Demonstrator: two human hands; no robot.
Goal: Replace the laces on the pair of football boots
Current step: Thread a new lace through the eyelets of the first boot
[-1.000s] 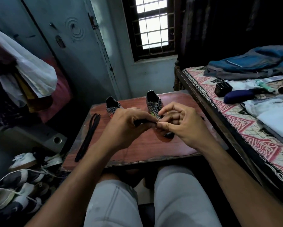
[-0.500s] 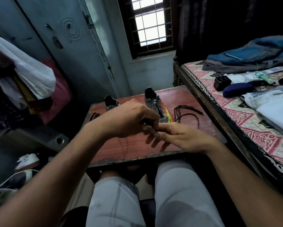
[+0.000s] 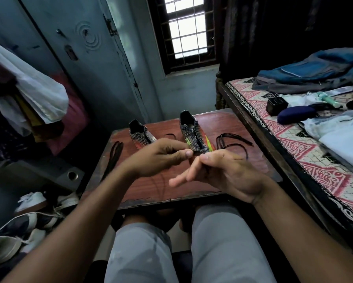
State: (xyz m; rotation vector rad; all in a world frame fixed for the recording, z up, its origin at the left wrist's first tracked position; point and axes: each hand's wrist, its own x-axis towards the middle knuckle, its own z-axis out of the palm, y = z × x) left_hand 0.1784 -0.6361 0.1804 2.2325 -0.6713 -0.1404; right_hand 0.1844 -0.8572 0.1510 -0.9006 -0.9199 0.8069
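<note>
Football boots: two on the red worktop [image 3: 228,127], heels far away, right boot [image 3: 193,133] and left boot [image 3: 139,134] set apart, tops open, likely ready for new laces. Loose black lace [image 3: 232,140] dropped right of the boots, folded lace [image 3: 113,156] left of them. Left hand [image 3: 157,158] pinching a thin black lace [image 3: 158,184] at the thumb tip. Right hand [image 3: 218,172] pinching it too, other fingers spread, maybe to pull it straight.
</note>
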